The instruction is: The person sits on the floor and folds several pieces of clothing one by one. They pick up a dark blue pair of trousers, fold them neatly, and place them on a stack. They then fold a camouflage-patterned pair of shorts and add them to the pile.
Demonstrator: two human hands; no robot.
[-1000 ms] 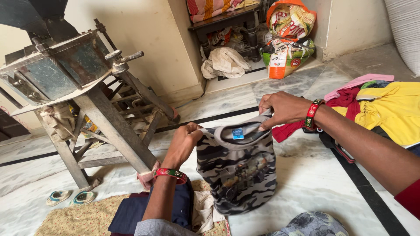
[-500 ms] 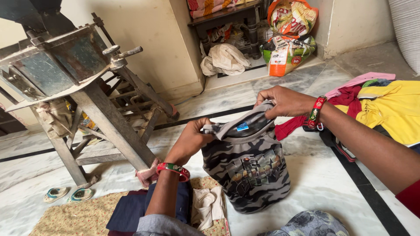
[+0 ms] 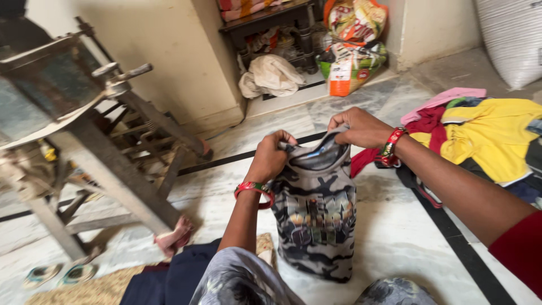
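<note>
- A white marble floor (image 3: 395, 237) crossed by black inlay lines is seen below the camera; everything rests on it.
- A worn metal-and-wood machine stand (image 3: 84, 147) is set at the left, well apart from both hands.
- A pile of clothes (image 3: 485, 133), yellow on top with pink and red beneath, is heaped at the right, just behind the right forearm.
- A grey camouflage T-shirt (image 3: 316, 214) with a printed chest panel is held up in the middle, its hem touching or nearly touching the floor.
- Dark blue folded cloth (image 3: 180, 277) is laid on a patterned mat at the lower left, beside the left arm.
- A printed sack (image 3: 350, 62) and a crumpled cream cloth (image 3: 271, 76) are kept against the far wall.
- The left hand (image 3: 271, 158) is clamped on the shirt's left shoulder, with a red bangle (image 3: 254, 189) worn at the wrist.
- The right hand (image 3: 355, 127) is pinched shut on the right side of the collar; both hands are drawn close together.
- Small sandals (image 3: 59, 275) are left by the stand's foot.
- Risk, as judged: with only two narrow pinches at the top, one shoulder could slip free and the shirt would sag and crease; the hanging hem could be dragged over the floor and soiled.
</note>
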